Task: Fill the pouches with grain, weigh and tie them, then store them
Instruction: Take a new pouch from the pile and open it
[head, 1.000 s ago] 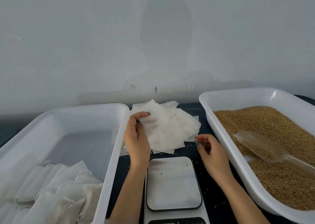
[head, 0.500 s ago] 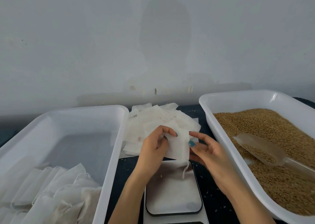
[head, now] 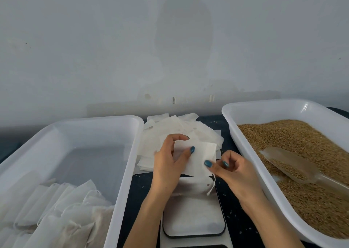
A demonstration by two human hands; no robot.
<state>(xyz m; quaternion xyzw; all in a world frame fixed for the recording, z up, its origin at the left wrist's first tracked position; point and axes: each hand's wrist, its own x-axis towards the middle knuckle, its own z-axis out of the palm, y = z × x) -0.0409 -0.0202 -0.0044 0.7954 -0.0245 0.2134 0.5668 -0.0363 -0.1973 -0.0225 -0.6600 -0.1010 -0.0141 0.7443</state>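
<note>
Right now I see one flat pouch (head: 203, 152) held above the scale (head: 192, 215), both hands clamped on it: the left hand (head: 168, 164) grips its left side, the right hand (head: 234, 172) pinches its lower right corner. Behind lies a pile of pouches (head: 170, 130). Filled pouches (head: 66, 210) sit in the left tray (head: 75, 121), grain (head: 302, 144) and a scoop (head: 289, 164) in the right tray (head: 264, 106).
</note>
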